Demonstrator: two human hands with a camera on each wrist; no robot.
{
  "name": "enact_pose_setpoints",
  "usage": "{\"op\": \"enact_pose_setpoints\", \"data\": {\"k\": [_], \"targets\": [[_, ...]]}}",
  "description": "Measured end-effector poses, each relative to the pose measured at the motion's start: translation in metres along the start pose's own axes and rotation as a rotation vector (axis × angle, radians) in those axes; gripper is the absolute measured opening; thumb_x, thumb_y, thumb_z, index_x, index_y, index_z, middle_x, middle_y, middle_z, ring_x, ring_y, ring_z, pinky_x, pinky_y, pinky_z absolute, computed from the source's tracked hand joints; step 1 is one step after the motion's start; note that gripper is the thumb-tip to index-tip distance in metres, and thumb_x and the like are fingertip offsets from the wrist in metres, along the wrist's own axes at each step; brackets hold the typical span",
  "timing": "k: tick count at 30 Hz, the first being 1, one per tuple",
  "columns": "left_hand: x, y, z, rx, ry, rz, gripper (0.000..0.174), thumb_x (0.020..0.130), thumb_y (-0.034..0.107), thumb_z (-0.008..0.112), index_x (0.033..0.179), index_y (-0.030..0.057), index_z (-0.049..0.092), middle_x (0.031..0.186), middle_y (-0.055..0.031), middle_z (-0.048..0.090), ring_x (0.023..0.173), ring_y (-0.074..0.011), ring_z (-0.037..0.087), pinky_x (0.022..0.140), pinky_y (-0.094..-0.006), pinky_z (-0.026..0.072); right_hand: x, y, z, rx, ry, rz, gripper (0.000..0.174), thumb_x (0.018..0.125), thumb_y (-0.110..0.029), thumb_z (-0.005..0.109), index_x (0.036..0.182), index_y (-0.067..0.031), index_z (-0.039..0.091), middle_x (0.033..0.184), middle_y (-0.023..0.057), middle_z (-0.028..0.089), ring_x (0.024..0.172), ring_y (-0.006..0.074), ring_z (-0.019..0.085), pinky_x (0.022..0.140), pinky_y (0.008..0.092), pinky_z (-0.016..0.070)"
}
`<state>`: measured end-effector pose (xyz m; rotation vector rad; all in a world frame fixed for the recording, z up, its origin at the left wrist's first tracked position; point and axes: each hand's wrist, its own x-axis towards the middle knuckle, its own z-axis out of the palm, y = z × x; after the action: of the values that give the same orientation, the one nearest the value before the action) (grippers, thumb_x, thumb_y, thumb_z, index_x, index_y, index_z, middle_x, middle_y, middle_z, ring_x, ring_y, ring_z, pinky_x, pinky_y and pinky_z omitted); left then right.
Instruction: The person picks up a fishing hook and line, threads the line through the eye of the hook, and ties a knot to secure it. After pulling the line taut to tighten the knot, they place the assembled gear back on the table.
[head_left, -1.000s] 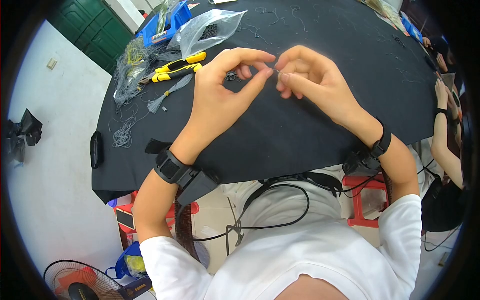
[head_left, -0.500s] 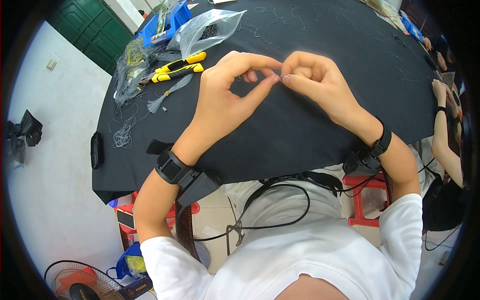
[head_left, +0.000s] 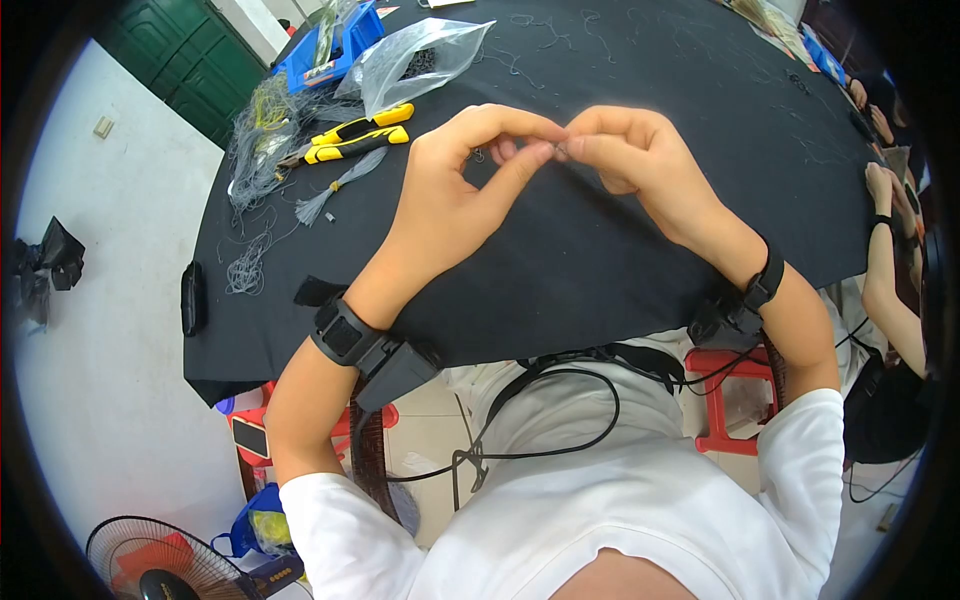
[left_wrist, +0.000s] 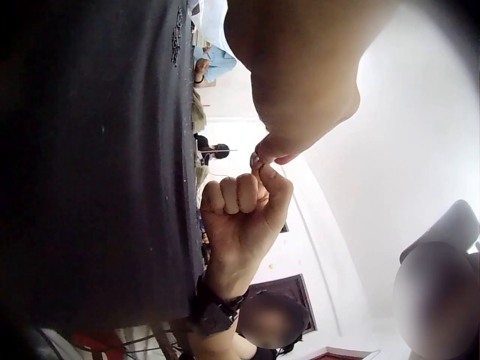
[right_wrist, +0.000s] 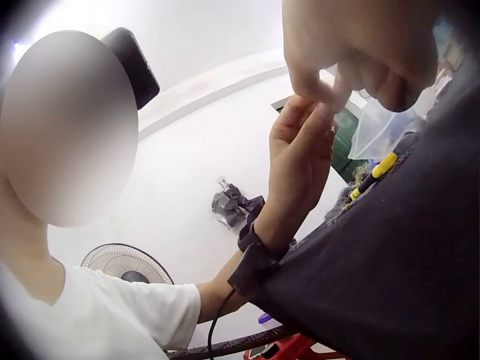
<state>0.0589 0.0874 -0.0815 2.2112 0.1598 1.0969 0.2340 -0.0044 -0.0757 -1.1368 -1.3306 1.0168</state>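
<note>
Two bare hands meet fingertip to fingertip above the middle of the round black cloth-covered counter (head_left: 600, 270), and each wrist wears a black strapped camera just past the counter's near edge. The left hand (head_left: 450, 200) curves thumb and forefinger into a ring whose tips close on a tiny grey metallic piece (head_left: 560, 151). The right hand (head_left: 640, 160) pinches the same piece from the other side, and the left wrist view shows its remaining fingers (left_wrist: 236, 196) curled into the palm. The piece sits raised off the counter's cloth, between the two pinches, and is too small to make out its shape.

It looks almost weightless, thin and probably springy. It would likely slip or flick away easily and be hard to find on the dark cloth. Fingertip pads close to its ends seem the only sensible hold.

Toward the counter's far left lie yellow-and-black-handled pliers (head_left: 355, 135) beside a tangle of fine grey wire (head_left: 260, 140). Beyond them are a clear plastic bag (head_left: 415, 60) and a blue plastic tray (head_left: 340, 45). At the counter's far right rim, another person's hand (head_left: 885, 185) shows.

No brand, label or writing can be read anywhere.
</note>
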Motion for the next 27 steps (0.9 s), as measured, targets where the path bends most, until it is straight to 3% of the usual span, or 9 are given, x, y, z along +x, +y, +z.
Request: {"op": "enact_pose_setpoints", "data": {"k": [3, 5, 8, 12, 15, 18, 24, 27], "targets": [[-0.0015, -0.0021, -0.0009, -0.145, -0.061, -0.099, 0.016, 0.086, 0.004, 0.059, 0.101, -0.0014, 0.063, 0.095, -0.0047, 0.064, 0.085, -0.0078, 0.057, 0.075, -0.0208, 0.0441, -0.0007, -0.0021, -0.0002, 0.063, 0.02, -0.003, 0.013, 0.083, -0.015, 0.058, 0.085, -0.0033, 0.062, 0.06, -0.0088, 0.044, 0.049, -0.0002, 0.026, 0.045, 0.0203, 0.0159], [-0.0024, -0.0011, 0.0008, -0.233, -0.053, -0.177, 0.017, 0.087, 0.005, 0.058, 0.103, -0.0016, 0.062, 0.098, -0.005, 0.063, 0.089, -0.0085, 0.057, 0.078, -0.0212, 0.0445, -0.0002, -0.0002, -0.0046, 0.021, -0.008, -0.021, 0.016, 0.083, -0.018, 0.059, 0.087, -0.003, 0.063, 0.067, -0.0071, 0.052, 0.054, -0.0013, 0.033, 0.048, 0.0178, 0.0227], [-0.001, -0.0008, 0.0047, -0.287, 0.035, -0.237, 0.015, 0.084, 0.003, 0.06, 0.097, -0.001, 0.065, 0.086, -0.0029, 0.064, 0.074, -0.0055, 0.054, 0.068, -0.0192, 0.0433, -0.0002, 0.0007, -0.0023, -0.01, -0.009, -0.029, 0.016, 0.083, -0.017, 0.059, 0.089, -0.0027, 0.063, 0.07, -0.0065, 0.055, 0.059, -0.002, 0.039, 0.052, 0.0158, 0.0281], [-0.001, -0.0008, 0.0049, -0.28, 0.052, -0.264, 0.015, 0.084, 0.004, 0.06, 0.098, -0.0013, 0.064, 0.088, -0.0036, 0.063, 0.077, -0.006, 0.056, 0.07, -0.0192, 0.0446, -0.0005, 0.0008, -0.0025, -0.002, -0.024, -0.015, 0.014, 0.082, -0.014, 0.06, 0.09, -0.0024, 0.062, 0.068, -0.0071, 0.054, 0.062, -0.0018, 0.042, 0.057, 0.0151, 0.0308], [-0.0013, -0.0013, 0.0051, -0.286, 0.053, -0.275, 0.016, 0.084, 0.003, 0.06, 0.098, -0.0015, 0.064, 0.089, -0.0039, 0.063, 0.078, -0.0062, 0.057, 0.071, -0.0195, 0.0452, 0.0011, 0.0071, -0.0034, -0.012, -0.023, -0.026, 0.008, 0.081, -0.014, 0.061, 0.084, -0.0066, 0.061, 0.072, -0.007, 0.053, 0.06, -0.0012, 0.039, 0.051, 0.0165, 0.0257], [-0.001, -0.0009, 0.0048, -0.287, 0.059, -0.275, 0.016, 0.083, 0.003, 0.061, 0.098, -0.0014, 0.064, 0.089, -0.0041, 0.064, 0.078, -0.0061, 0.057, 0.071, -0.0197, 0.0453, 0.0012, 0.0065, -0.0037, 0.002, -0.034, -0.011, 0.012, 0.082, -0.014, 0.061, 0.087, -0.0024, 0.06, 0.067, -0.0075, 0.053, 0.061, -0.0014, 0.043, 0.058, 0.0151, 0.0322], [-0.0015, -0.0055, 0.0039, -0.269, 0.093, -0.228, 0.016, 0.08, 0.003, 0.065, 0.096, 0.0005, 0.066, 0.087, -0.0034, 0.066, 0.076, -0.005, 0.056, 0.067, -0.0187, 0.0433, 0.0013, 0.0067, -0.004, 0.004, -0.044, -0.005, 0.011, 0.082, -0.012, 0.059, 0.087, -0.0027, 0.06, 0.069, -0.0066, 0.054, 0.063, -0.0012, 0.045, 0.058, 0.0152, 0.0337], [-0.0012, -0.0053, 0.0037, -0.26, 0.102, -0.221, 0.016, 0.079, 0.003, 0.067, 0.094, 0.0012, 0.067, 0.086, -0.0029, 0.066, 0.074, -0.0046, 0.055, 0.066, -0.0184, 0.0421, 0.0004, 0.006, -0.0016, -0.004, -0.022, -0.005, 0.008, 0.08, -0.014, 0.061, 0.082, -0.0062, 0.058, 0.071, -0.0075, 0.05, 0.062, -0.0008, 0.041, 0.054, 0.0158, 0.0289]]}}
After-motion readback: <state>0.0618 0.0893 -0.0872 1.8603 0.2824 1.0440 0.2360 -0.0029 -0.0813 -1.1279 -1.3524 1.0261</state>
